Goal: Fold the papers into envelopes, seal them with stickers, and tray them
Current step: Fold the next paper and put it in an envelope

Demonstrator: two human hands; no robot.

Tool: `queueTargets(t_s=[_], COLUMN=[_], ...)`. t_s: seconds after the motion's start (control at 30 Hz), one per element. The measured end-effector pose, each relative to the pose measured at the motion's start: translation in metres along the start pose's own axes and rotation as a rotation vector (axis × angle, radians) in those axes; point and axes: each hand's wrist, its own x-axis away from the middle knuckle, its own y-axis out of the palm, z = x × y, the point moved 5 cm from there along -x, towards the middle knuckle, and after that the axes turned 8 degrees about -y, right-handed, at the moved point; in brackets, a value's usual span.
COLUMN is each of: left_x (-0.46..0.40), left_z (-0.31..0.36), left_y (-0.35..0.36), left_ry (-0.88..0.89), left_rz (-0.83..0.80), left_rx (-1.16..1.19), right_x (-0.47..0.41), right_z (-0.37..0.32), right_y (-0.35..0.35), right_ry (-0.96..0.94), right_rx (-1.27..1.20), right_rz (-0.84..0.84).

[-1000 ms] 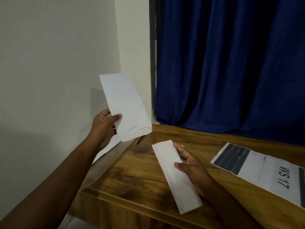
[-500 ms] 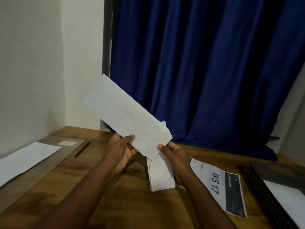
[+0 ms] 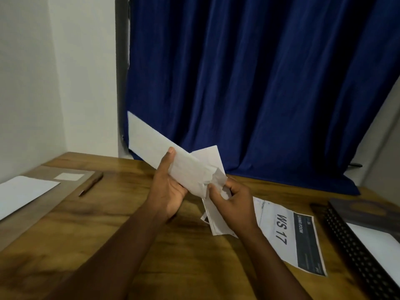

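Observation:
My left hand (image 3: 167, 187) grips a long white envelope-shaped paper (image 3: 151, 144) that slants up to the left in front of the curtain. My right hand (image 3: 232, 199) holds a second folded paper (image 3: 214, 221) that hangs down toward the table, and its thumb pinches the lower end of the long paper. The two papers cross between my hands, and that end looks crumpled. Both hands are above the middle of the wooden table (image 3: 129, 213).
A tray (image 3: 28, 215) at the left holds a white sheet (image 3: 21, 191) and a small white sticker sheet (image 3: 69, 176). A pen (image 3: 91, 184) lies beside it. A printed "WS 17" sheet (image 3: 290, 234) lies at the right, next to a dark tray (image 3: 355, 245). A blue curtain (image 3: 259, 83) hangs behind.
My left hand brought its paper from the left tray to the middle. The two papers now overlap between my hands, and my right thumb has closed on the long paper's end.

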Motion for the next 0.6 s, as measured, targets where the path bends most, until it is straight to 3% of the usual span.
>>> queueTargets(t_s=[0.27,0.6], left_x=[0.007,0.007], left_z=[-0.009,-0.013], left_y=[-0.001,-0.001], left_ry=[-0.108,-0.217], left_rz=[0.11,0.096], left_rx=[-0.057,-0.079], right_x=[0.012,0.011], right_z=[-0.022,-0.026], right_y=[0.014,0.01], right_ry=[-0.239,-0.184], right_rx=[0.333,0.38], right_rz=[-0.062,-0.081])
